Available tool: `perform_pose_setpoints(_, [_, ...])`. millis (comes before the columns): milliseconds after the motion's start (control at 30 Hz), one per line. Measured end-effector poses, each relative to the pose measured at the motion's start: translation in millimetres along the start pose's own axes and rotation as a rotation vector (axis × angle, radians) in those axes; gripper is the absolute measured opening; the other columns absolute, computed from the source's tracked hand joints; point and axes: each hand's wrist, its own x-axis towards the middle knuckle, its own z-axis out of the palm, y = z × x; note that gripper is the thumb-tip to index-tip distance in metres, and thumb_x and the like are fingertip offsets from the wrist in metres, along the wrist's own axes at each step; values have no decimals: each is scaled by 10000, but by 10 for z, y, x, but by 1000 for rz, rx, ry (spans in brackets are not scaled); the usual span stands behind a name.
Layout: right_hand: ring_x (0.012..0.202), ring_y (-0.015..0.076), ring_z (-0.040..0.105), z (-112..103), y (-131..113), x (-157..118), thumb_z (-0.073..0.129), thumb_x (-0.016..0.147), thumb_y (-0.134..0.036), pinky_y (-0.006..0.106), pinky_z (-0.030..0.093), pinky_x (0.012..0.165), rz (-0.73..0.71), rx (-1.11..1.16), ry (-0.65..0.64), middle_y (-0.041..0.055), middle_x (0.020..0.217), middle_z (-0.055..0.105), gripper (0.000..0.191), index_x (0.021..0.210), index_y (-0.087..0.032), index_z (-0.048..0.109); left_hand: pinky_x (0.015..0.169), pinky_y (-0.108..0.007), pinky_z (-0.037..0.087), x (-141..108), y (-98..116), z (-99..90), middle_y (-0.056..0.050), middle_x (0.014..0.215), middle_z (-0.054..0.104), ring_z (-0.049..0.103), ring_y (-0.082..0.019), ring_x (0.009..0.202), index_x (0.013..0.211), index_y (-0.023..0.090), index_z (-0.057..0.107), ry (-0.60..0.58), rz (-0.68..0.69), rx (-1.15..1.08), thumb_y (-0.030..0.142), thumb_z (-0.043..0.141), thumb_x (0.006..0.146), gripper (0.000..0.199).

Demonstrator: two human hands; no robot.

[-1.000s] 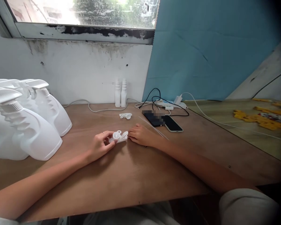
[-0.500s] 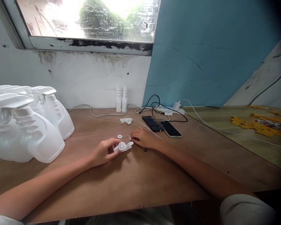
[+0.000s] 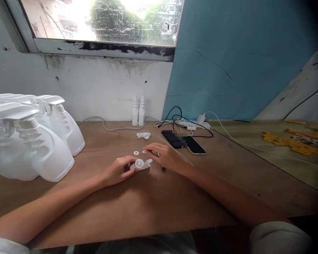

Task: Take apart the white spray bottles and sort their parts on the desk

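Fingers [image 3: 129,159] around a white part [image 3: 139,163]

The left hand [image 3: 118,172] has its thumb and fingers closed on the part, holding it by one end just above or on the worktop [image 3: 127,211]; I can't tell which. Its round cup faces up, and a flat tongue sticks out towards the right hand [image 3: 163,155]. That hand reaches in palm down, fingertips together at a small white washer [image 3: 145,152]; whether they pinch it or only touch it, I can't tell from here. Another washer [image 3: 134,153] lies flat just beside it, near the left fingers.

Beyond them sits a second part [image 3: 143,135], much like the one held. Past the right hand are thin rods [image 3: 184,157], a black device [image 3: 171,138] and a phone [image 3: 196,144] against it, with a black cable [image 3: 176,107] looping behind. Two small bottles [image 3: 141,112] stand side by side by the wall [image 3: 100,88]. Big spray bottles [image 3: 49,151] crowd the far left, and a window [image 3: 108,24] lets in light above.
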Motion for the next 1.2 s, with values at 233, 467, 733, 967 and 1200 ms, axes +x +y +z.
perform_pose_setpoints(233, [837,140,610,79,-208,-14,517,892,-131,294,478,785,-235,148,53,55,881,683,89,886,-161,600,643,-202,391,0,24,-4,-15,860,601,459,-93,666,1174,178,554,-17,35,-10,359,517,883,345])
perform_pose_setpoints(467, [873,155,569,68,-225,-26,501,887,-123,325,456,796,-215,168,2,71,926,652,124,902,-162,618,618,-191,403,-9,-34,12,13,896,606,463,-66,606,1305,223,384,-26,-5,-88,333,540,871,474])
perform_pose_setpoints(733, [949,170,552,56,-202,-62,539,866,-194,351,433,877,-180,161,-55,86,1005,619,53,890,-163,574,624,-186,403,-14,-4,12,38,895,601,439,-59,600,1263,268,360,-26,-56,-132,334,556,864,449])
perform_pose_setpoints(967, [963,176,537,78,-157,-78,570,860,-236,341,417,863,-245,26,-91,73,1048,624,102,924,-165,604,619,-180,371,-18,-13,17,35,790,541,428,-73,643,1068,223,540,-11,-36,-55,363,537,875,239])
perform_pose_setpoints(1200, [923,157,543,86,-157,-73,552,886,-236,314,430,831,-256,25,-87,74,987,624,103,913,-169,626,662,-197,382,-18,-28,8,4,820,537,456,-89,680,1114,227,586,-49,40,70,372,479,906,275])
